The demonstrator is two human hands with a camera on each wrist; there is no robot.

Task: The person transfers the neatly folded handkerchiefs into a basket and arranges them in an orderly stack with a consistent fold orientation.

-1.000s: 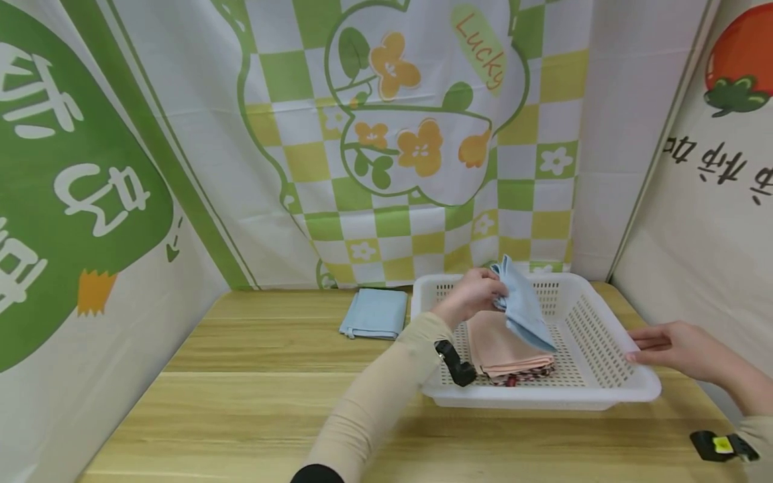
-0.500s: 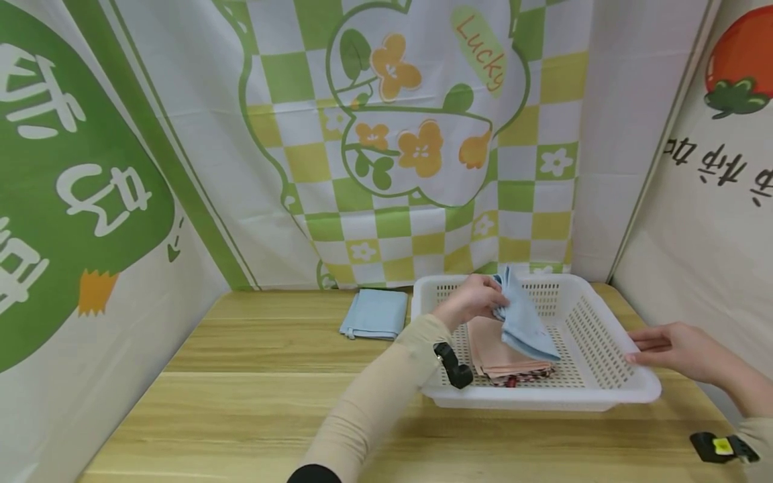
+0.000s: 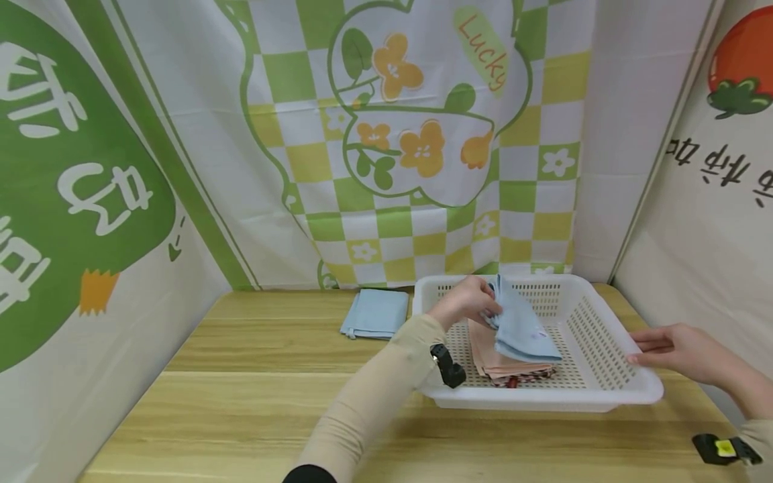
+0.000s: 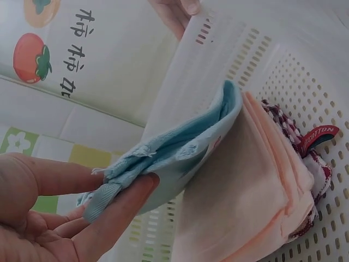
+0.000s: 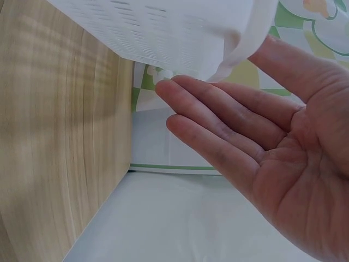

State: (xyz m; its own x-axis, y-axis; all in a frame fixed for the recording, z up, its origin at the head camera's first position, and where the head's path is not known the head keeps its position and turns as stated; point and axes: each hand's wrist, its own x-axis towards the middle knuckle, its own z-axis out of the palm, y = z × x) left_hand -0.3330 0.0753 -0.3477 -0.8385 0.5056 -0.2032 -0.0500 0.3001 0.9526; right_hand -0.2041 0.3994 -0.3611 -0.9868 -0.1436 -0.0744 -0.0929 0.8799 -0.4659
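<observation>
My left hand pinches a folded light blue towel by one edge, inside the white perforated basket. In the left wrist view, the blue towel slants between thumb and fingers, its hanging loop near the fingertips. Its lower part hangs over a folded pink towel; whether they touch is hard to tell. Beneath the pink one is a dark red and white patterned cloth with a red tag. At the basket's right rim is my right hand, fingers straight, thumb at the rim.
A second folded light blue towel lies on the wooden table, left of the basket. Printed curtains hang behind the table and along both sides.
My left hand has lowered slightly with the blue towel, bringing it down over the pink towel. The right hand has stayed at the basket's rim.
</observation>
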